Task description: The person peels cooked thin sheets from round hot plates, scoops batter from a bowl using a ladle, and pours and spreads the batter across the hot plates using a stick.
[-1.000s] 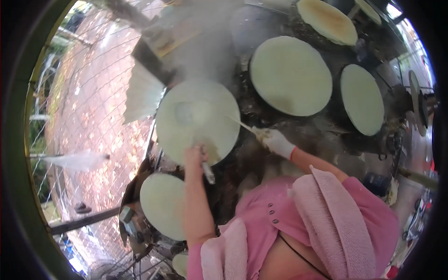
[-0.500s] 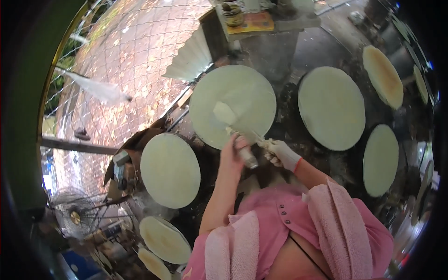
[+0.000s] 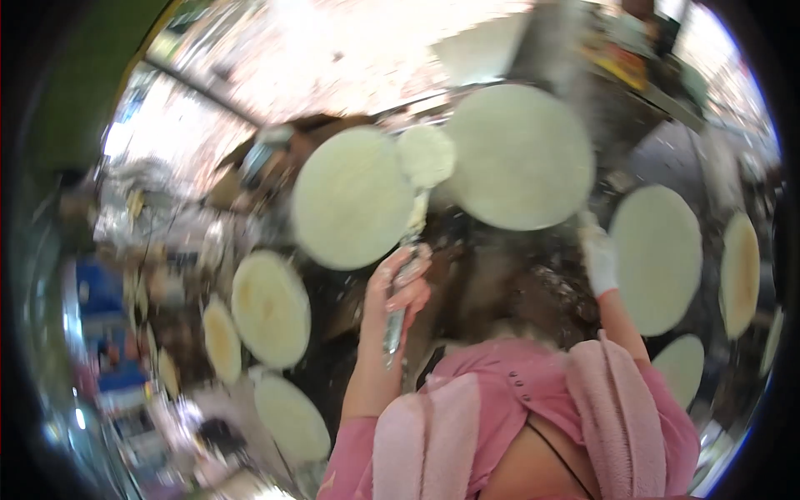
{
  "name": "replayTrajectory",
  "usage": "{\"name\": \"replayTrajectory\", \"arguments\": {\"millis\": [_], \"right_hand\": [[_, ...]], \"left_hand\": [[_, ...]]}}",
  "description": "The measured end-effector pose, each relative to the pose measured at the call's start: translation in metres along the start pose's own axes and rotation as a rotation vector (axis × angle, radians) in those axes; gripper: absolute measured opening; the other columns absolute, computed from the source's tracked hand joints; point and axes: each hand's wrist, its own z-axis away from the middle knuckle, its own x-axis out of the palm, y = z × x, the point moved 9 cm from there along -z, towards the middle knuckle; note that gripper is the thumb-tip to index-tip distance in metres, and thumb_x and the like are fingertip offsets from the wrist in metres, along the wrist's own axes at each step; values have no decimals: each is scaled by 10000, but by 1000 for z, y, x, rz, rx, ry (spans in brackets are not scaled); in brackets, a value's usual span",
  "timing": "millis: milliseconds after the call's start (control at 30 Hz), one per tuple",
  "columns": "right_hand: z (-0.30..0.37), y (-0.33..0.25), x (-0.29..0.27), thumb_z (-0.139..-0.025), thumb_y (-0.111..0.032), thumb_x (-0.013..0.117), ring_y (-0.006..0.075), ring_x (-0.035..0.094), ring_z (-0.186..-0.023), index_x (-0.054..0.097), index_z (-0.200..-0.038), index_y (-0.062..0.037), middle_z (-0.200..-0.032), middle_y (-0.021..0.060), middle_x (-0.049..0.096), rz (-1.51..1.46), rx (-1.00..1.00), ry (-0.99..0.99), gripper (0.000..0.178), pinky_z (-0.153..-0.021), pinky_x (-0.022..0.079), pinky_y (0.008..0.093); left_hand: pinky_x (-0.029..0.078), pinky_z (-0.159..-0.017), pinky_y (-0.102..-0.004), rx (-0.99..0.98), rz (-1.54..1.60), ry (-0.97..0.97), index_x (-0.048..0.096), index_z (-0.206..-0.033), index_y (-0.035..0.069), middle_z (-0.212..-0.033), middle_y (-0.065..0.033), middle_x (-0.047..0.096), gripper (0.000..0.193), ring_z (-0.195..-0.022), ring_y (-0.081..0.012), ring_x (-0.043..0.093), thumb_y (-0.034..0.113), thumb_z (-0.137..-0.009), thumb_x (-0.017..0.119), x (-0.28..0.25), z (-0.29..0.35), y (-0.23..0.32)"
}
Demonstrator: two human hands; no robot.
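Observation:
My left hand (image 3: pixel 402 287) is closed round the handle of a batter-coated ladle (image 3: pixel 427 156). Its round, pale head is held up between two griddles, overlapping the edges of a pale flatbread (image 3: pixel 352 198) on the left and a larger pale flatbread (image 3: pixel 521 158) at the far middle. My right hand (image 3: pixel 600 260), in a white glove, is off to the right between that larger flatbread and another pale flatbread (image 3: pixel 657 258). Motion smears its fingers, so whether it holds anything is unclear.
More round flatbreads lie around me: a lightly browned flatbread (image 3: pixel 271 308) at left, a pale flatbread (image 3: pixel 292 417) nearer me, a browned flatbread (image 3: pixel 739 275) at far right. Dark surfaces run between them. A cluttered side table (image 3: pixel 667 108) stands at the far right.
The view has swung to the left. My left hand has raised the ladle's head off the large flatbread toward the left one. My right hand has moved away from it to the right.

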Motion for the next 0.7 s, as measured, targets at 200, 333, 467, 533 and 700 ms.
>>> {"name": "replayTrajectory", "arguments": {"millis": [200,333,467,533,700], "right_hand": [[67,-42,66,-920,-147,525,42,489,-720,488,-1287,-30,-918,-16,564,-699,485,-306,387,-622,405,176],[55,-72,85,-900,-194,576,18,450,-622,559,-1226,-58,-776,-47,549,-908,561,33,354,-549,363,167],[46,-206,142,-895,-346,577,24,360,-423,616,-1165,-124,-577,-61,508,-750,395,-343,352,-392,260,189],[35,-330,149,-911,-426,510,35,317,-334,574,-1220,-186,-579,-29,523,-863,611,-721,397,-322,204,210],[-9,-481,266,-842,-320,620,45,309,-330,552,-1093,-89,-714,-11,543,-820,340,-1128,348,-296,212,205]], "left_hand": [[221,-293,-197,299,-212,354,489,-1018,-63,-584,40,407,272,-277,-27,305,189,-958,406,-53,139,71],[207,-306,-221,440,-330,481,518,-929,4,-567,25,398,262,-304,-57,283,265,-916,499,-82,243,119],[214,-318,-253,639,-360,648,512,-944,-13,-546,11,379,290,-299,-89,275,275,-920,488,-114,338,149],[218,-321,-268,726,-409,754,503,-959,-41,-545,5,378,324,-298,-96,272,280,-930,469,-126,382,152],[210,-302,-239,1018,-216,872,495,-981,-67,-551,-7,386,302,-302,-79,265,228,-933,450,-139,467,136]]}}
